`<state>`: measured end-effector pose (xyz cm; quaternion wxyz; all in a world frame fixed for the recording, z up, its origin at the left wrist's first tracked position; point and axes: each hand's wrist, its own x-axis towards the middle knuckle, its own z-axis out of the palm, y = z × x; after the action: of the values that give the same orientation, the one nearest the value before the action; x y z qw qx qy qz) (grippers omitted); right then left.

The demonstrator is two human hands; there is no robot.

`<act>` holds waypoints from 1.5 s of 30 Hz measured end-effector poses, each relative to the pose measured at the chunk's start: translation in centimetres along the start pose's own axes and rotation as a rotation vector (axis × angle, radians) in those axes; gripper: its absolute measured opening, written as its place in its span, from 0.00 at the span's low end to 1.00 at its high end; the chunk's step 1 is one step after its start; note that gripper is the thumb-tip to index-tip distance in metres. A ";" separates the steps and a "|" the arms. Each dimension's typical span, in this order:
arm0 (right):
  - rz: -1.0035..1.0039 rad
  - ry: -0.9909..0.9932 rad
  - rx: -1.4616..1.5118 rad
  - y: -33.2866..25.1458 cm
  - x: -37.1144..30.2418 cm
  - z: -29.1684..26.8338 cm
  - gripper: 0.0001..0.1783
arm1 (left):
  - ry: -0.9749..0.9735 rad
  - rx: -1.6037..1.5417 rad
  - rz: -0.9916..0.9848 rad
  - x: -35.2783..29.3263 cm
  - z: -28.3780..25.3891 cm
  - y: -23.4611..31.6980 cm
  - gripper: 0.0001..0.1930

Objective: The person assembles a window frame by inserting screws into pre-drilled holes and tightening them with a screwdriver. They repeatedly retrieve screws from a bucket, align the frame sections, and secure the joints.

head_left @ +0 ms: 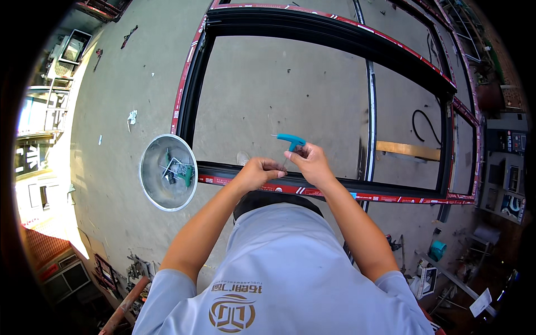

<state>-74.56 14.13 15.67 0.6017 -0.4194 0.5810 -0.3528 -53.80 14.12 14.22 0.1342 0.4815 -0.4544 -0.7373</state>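
At pic centre, R hand (311, 163) holds a teal T-handle hex key (290, 139), fingers curled in & thumb up by the handle; L hand (261, 172) is closed to a pinch, thumb & fingertips at the key's lower end, over the lower rail (218, 170) of a black window frame (195, 89). Can't tell if a screw's pinched there too, or if the key's seated. Frame spans upper middle to right of pic.

Progress, approx.: visible corners look joined, so frame's prob. mostly assembled; lower-rail work seems in hand, but no. of fasteners done or left can't be told. Main opening looks unglazed, floor shows thru.

Materials: rails = long grooved dark profiles, likely coated alu., satin sheen. Red-&-white printed film (304, 191) runs along outer faces. Key: smooth, plastic-looking handle, thin metal shaft. Left of centre, a round metal bowl (152, 190), grey & dull inside, has green-handled tools (188, 173) & thin metal pcs in a loose heap. Beyond: matte grey concrete floor (268, 89) w/ dark specks; pale timber plank (407, 149), straight-edged, right of centre.
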 end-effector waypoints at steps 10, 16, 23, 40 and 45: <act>0.115 -0.174 -0.144 5.0 2.4 1.7 0.22 | 0.016 0.068 -0.009 2.2 -3.1 -5.4 0.10; -0.204 -0.154 -0.431 -2.8 0.5 2.4 0.37 | 0.044 0.152 -0.013 2.8 -3.9 -6.3 0.10; -0.197 -0.346 -0.442 -2.3 0.9 2.1 0.30 | 0.011 0.317 -0.026 2.3 -4.1 -5.6 0.10; -0.221 -0.567 -0.523 -1.9 0.9 1.9 0.27 | -0.069 0.386 0.051 2.0 -4.9 -5.9 0.12; -0.099 -0.695 -0.377 -2.4 1.0 1.0 0.28 | -0.038 0.311 -0.016 2.0 -4.6 -6.8 0.10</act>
<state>-73.36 12.36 17.43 0.6573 -0.6443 0.3764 -0.1056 -49.34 14.08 6.99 0.0434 0.4862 -0.5615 -0.6681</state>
